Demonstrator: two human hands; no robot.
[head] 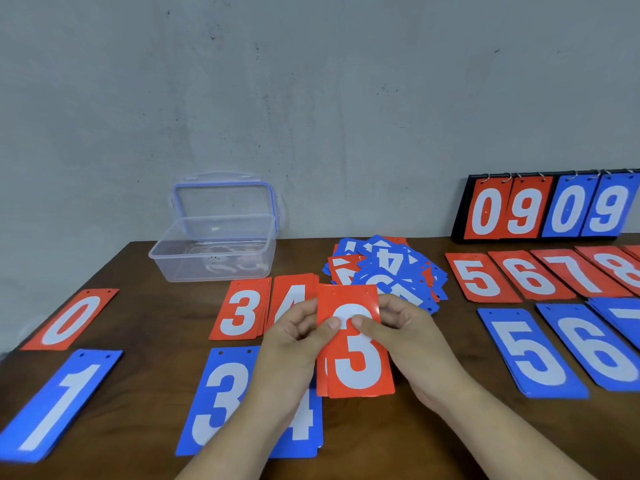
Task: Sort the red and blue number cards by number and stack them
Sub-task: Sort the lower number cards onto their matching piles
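My left hand (298, 336) and my right hand (405, 332) together hold a small stack of red cards (356, 368) above the table, thumbs pressed on the front card, a red 3. Just behind it lies a loose heap of mixed red and blue cards (384, 268). Sorted piles lie face up around: red 0 (71, 320), blue 1 (62, 403), red 3 (240, 310), red 4 (291, 299), blue 3 (221, 393), a blue 4 (301, 427) partly under my left forearm, red 5 (479, 277), red 6 (530, 275), blue 5 (530, 355), blue 6 (588, 344).
Red 7 (578, 271) and red 8 (616, 266) piles run off the right edge. An open clear plastic box (214, 251) stands at the back left. A black flip scoreboard (550, 206) showing 09 09 leans at the back right against the grey wall. The table (156, 341) is dark wood.
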